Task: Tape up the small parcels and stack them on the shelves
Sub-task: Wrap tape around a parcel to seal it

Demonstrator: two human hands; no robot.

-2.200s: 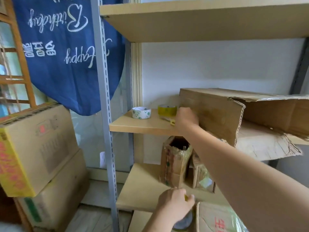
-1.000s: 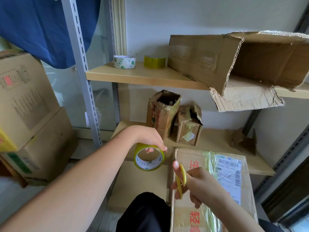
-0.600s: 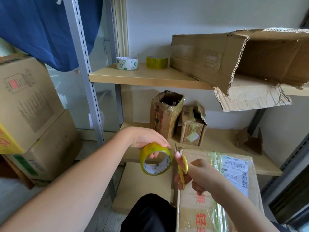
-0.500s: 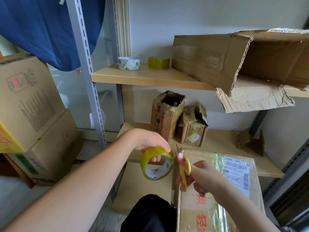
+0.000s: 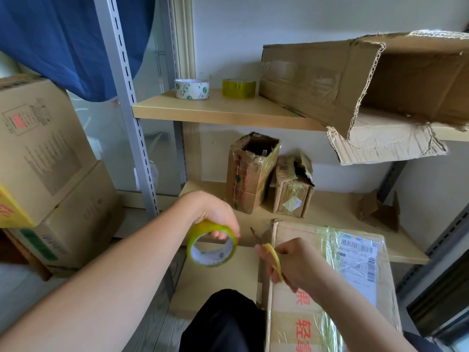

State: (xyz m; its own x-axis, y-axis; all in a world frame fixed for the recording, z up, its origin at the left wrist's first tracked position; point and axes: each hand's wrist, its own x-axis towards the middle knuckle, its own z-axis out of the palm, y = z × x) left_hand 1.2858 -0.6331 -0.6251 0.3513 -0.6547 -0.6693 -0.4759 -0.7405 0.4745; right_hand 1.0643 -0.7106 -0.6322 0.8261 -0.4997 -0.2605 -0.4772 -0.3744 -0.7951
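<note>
Upper shelf (image 5: 218, 115): two tape rolls (image 5: 191, 89); lower shelf (image 5: 330, 212): two small parcels (image 5: 250, 174).

- The scene is evenly lit by soft daylight; the white wall (image 5: 317, 26) behind the shelves reads bright.
- Light appears to enter through the glass pane (image 5: 157, 153) left of the shelves.
- Shadows are faint; the open carton (image 5: 418, 77) is dim inside.
- Motion blur smears the tape roll (image 5: 212, 243) in the left hand (image 5: 215, 214).
- Wide-angle distortion bends the metal upright (image 5: 127, 97) and stretches the forearms at the frame's bottom edge.
</note>
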